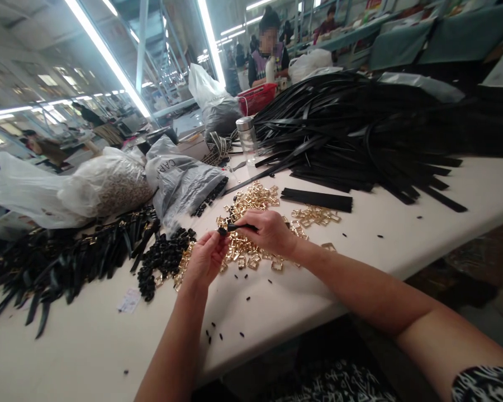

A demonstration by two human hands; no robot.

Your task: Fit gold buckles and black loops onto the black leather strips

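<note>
My left hand (208,258) is closed in a pinch on a small black loop (222,231). Coming from the other side, my right hand (270,230) grips a black strap (242,226), whose end meets the loop or lies right at it; I cannot tell whether it passes through. Both hands are just above a heap of gold-coloured buckle frames (251,196). Left of my left hand lies a pile of small black loops (164,258). A short stack of black straps (316,199) rests beyond my right hand.
Long black straps (331,117) cover the back right of the table. Finished-looking strap pieces (79,251) lie at left, near a grey plastic bag (184,178) and a clear bag (109,181). A glass bottle (247,142) stands behind the buckles. A co-worker (269,56) is across the table.
</note>
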